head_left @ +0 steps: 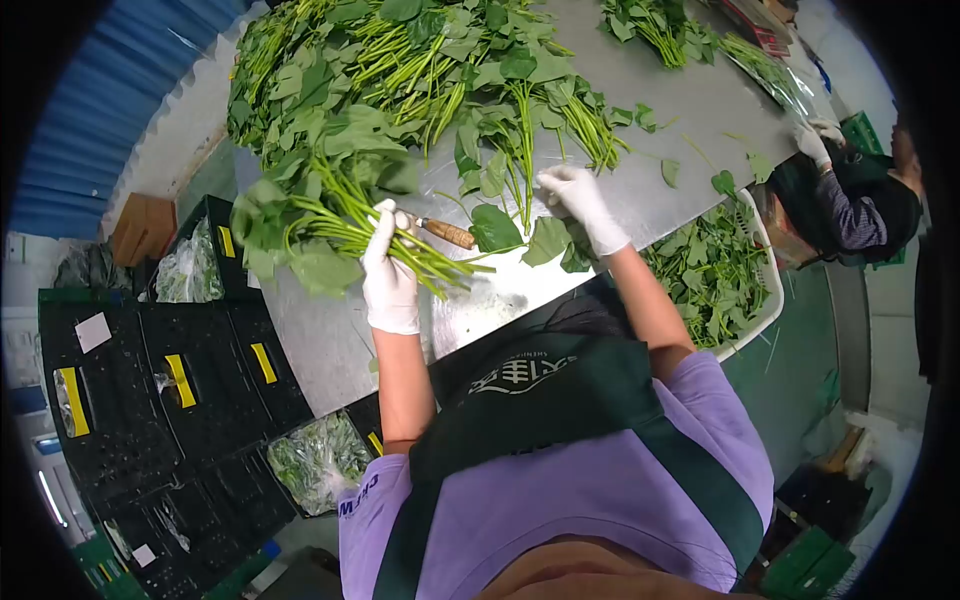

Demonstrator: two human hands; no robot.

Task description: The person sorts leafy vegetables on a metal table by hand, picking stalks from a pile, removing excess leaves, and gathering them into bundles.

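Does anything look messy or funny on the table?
A little messy: a few loose leaves lie scattered on the metal table, apart from the big leafy pile. They look stray because most stems are heaped together. I see nothing broken.

We see white on our gloved left hand (pixel 390 275), around yellow-green stems (pixel 345 225) whose leaves (pixel 325 265) are a deeper, matte green. Just beside that grip, the tool handle (pixel 447 233) is warm brown, and our right hand (pixel 580 200) is white too. Under the grip, the table (pixel 330 350) is silver-grey with pale glare. Nearer us, the apron (pixel 540 400) is dark green with white lettering over our lilac shirt (pixel 560 490). Left of the grip, we have black crates (pixel 120 400) striped with yellow and a ridged blue curtain (pixel 120 130); right of it, a white basket (pixel 772 285) rims green leaves.
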